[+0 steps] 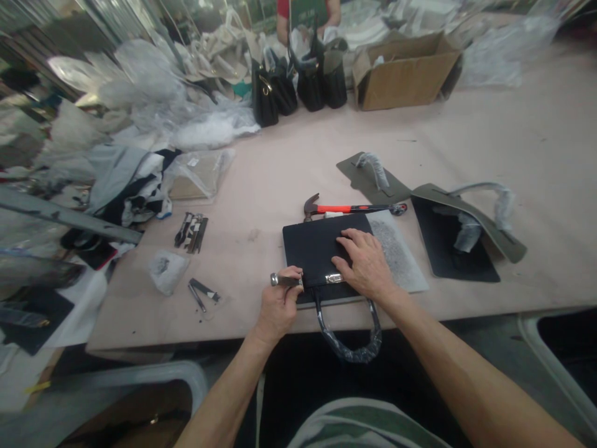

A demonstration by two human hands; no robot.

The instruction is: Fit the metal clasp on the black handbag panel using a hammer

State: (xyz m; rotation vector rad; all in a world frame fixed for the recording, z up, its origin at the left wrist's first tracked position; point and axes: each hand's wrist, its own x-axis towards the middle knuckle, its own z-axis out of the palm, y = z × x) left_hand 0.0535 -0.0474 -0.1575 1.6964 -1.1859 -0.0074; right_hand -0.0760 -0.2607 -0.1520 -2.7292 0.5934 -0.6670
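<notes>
A black handbag (317, 249) lies flat near the table's front edge, its wrapped handle (349, 348) hanging over the edge. My right hand (366, 264) rests flat on the bag, fingers spread, just above its metal clasp (334, 278). My left hand (278, 305) is closed around a small metal tool (284, 280) held at the bag's left lower corner. A hammer (347, 208) with a red and black handle lies just beyond the bag.
A grey pad (401, 261) lies under the bag. Olive and black bag panels (466, 236) sit to the right. Small tools (192, 231) and pliers (203, 292) lie left. Finished black bags (298, 84), a cardboard box (405, 71) and another person (305, 12) are at the far side.
</notes>
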